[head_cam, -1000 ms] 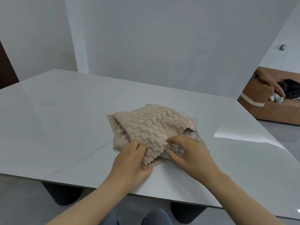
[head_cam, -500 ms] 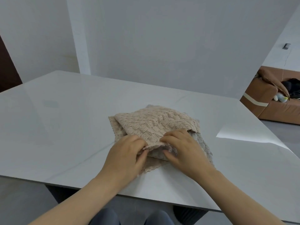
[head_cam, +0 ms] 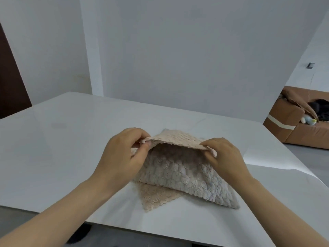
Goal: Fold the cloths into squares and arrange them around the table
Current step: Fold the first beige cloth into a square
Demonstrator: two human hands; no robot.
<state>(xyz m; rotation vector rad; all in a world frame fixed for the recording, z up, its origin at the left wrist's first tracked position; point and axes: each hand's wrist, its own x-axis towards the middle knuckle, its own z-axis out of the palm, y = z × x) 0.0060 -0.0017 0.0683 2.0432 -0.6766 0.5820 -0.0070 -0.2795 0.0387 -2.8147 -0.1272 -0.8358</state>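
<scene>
A small pile of textured cloths lies in the middle of the white table (head_cam: 71, 157). The top beige cloth (head_cam: 178, 139) is lifted off the pile by its near edge. My left hand (head_cam: 122, 157) pinches that edge at its left corner, and my right hand (head_cam: 224, 157) pinches it at the right corner. Under the raised cloth a pale grey cloth (head_cam: 181, 177) is uncovered, lying flat. A corner of another beige cloth (head_cam: 154, 196) sticks out from beneath the grey one toward me.
A white wall stands close behind the table's far edge. A brown sofa (head_cam: 292, 125) with dark items on it sits at the right, beyond the table. A dark door edge shows at far left. The table's near edge runs below my forearms.
Both hands have pinched the top beige cloth's near edge, moved apart to its corners and raised it, uncovering the grey cloth beneath. The camera has moved closer.
</scene>
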